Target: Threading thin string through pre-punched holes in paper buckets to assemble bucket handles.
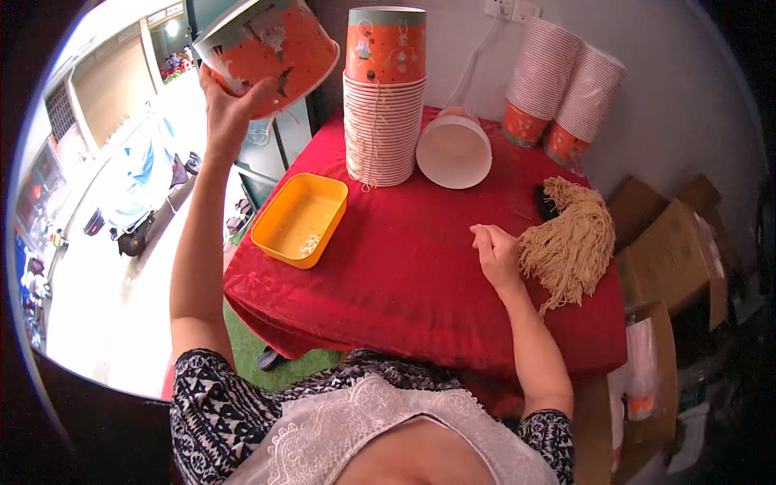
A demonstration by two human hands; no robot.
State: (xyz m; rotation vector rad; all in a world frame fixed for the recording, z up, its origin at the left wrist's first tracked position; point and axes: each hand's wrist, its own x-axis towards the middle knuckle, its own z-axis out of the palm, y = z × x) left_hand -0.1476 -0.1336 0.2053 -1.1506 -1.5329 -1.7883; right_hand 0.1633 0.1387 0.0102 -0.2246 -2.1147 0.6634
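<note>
My left hand (230, 109), raised at the upper left, grips an orange paper bucket (279, 52) with a green band and printed figures. The bucket is tilted, and a short piece of string dangles from its lower side. Over the table my right hand (497, 257) is closed, its fingers pressed together; anything between them is too small to make out. Just right of that hand lies a thick bundle of beige strings (574, 242), with a dark object (546, 202) partly under it.
A red cloth covers the table (404, 283). On it stand a tall stack of nested buckets (385, 121), a bucket lying with its white mouth facing me (454, 152), a yellow tray (301, 220) with small white bits, and more bucket stacks (543, 77). Cardboard boxes (671, 250) stand at right.
</note>
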